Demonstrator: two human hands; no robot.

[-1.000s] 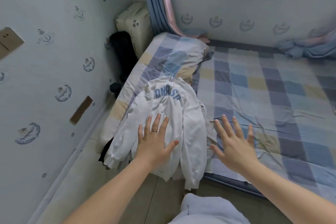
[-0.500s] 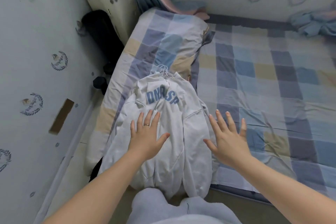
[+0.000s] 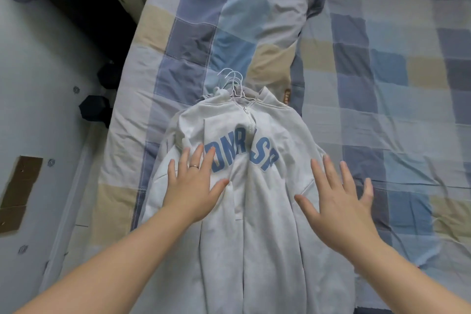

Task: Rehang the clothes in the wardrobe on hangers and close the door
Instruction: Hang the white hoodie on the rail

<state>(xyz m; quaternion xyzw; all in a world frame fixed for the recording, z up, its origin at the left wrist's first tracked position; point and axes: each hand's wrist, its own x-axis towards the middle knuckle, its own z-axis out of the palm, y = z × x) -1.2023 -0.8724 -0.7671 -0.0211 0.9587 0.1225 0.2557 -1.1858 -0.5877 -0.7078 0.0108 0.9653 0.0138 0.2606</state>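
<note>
Left grip (image 3: 194, 187) and right grip (image 3: 335, 202) reach forward, both splayed flat.

The left hand (image 3: 196, 186), fingers spread flat, has slid up the white hoodie (image 3: 267, 250) from near its hem until its fingertips reach the blue lettering. The right hand (image 3: 336, 201) has shifted from over the checked bedsheet (image 3: 382, 109) to over the hoodie's edge.

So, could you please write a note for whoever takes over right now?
Left hand: open, fingers spread on the white sweatshirt beside its blue lettering.
Right hand: open, empty, over the sweatshirt's right edge.
Sweatshirt lies front up on the checked bed, white hanger hooks poking from its collar.
Done: it seems to be on a hanger.
Left: carry it to the wardrobe, out of view, close the door.
</note>
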